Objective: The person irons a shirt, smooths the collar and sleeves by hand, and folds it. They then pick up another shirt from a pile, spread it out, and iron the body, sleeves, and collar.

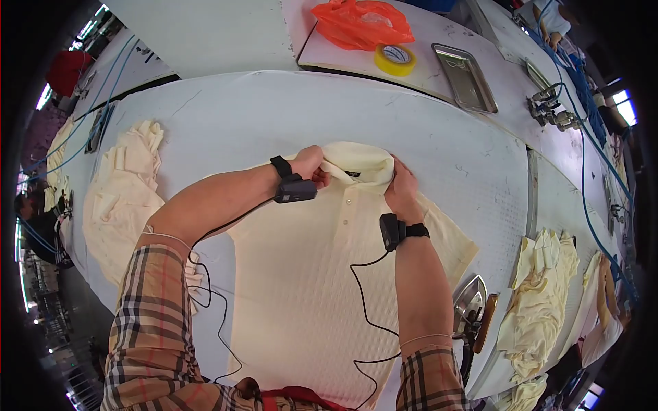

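A cream polo shirt point(308, 272) lies front side up before me, its hem towards my body. Both my hands are at its raised collar point(360, 149). On the collar's left side, my left hand point(311, 163) grips the edge between curled fingers and thumb. Around the right side, my right hand point(403, 182) holds the collar, with some fingers hidden behind the fabric. A dark neck label point(352, 174) shows inside the neckline. Below it runs a buttoned placket point(346, 216). Each wrist wears a strapped black device with a cable.
A steam iron point(470, 303) with a wooden handle rests right of the shirt. Cream garments are heaped at left point(123, 200) and right point(540, 298). Beyond the table lie an orange plastic bag point(360, 25), yellow tape point(395, 59) and a metal tray point(465, 77). Blue hoses hang at right.
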Tool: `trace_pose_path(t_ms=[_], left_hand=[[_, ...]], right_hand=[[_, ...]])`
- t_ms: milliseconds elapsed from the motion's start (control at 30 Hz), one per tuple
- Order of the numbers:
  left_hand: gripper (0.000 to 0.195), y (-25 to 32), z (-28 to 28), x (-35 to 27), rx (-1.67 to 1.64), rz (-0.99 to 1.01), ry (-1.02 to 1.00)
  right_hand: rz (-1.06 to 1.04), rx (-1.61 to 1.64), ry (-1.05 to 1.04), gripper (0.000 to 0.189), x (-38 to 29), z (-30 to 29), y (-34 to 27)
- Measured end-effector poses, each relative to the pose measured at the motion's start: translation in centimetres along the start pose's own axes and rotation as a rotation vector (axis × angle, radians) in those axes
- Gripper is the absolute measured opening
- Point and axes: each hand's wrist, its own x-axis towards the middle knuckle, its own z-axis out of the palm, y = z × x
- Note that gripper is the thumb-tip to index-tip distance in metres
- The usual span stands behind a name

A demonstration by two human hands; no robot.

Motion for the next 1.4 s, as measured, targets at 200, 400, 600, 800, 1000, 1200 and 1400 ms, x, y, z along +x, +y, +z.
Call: trace_pose_path(t_ms=[200,400,600,800,1000,1200,1400], left_hand=[[0.022,-1.2,-2.3,0.3,-0.023,0.033,-0.086],[0.028,-3.6,-0.1,-2.8,-0.191,0.021,-0.172],[0.027,-4.0,0.6,-1.0,-0.52,0.153,-0.169],[0.021,-5.7,-2.7,2.7,-0.622,0.313,-0.247],[0.031,0.0,-1.0,0.4,0.159,0.976,0.481],[0.039,5.5,1.2,1.2,1.535,0.886,-0.054],[0.042,5.9,-1.0,3.9,1.407,1.009,0.099]], right_hand=[[0.005,-0.073,-0.005,0.034,-0.3,1.0,0.3],[-0.006,-0.021,0.045,0.029,-0.3,0.3,0.0],[-0.047,-0.026,0.049,0.027,-0.6,-0.3,-0.6],[-0.024,0.001,0.059,0.028,-0.8,2.0,0.3],[-0.029,0.011,0.034,0.03,0.1,-0.2,0.3],[0.036,0.053,-0.001,0.032,-0.2,-0.4,-1.1],[-0.016,0.033,0.137,0.031,-0.2,0.5,-0.6]])
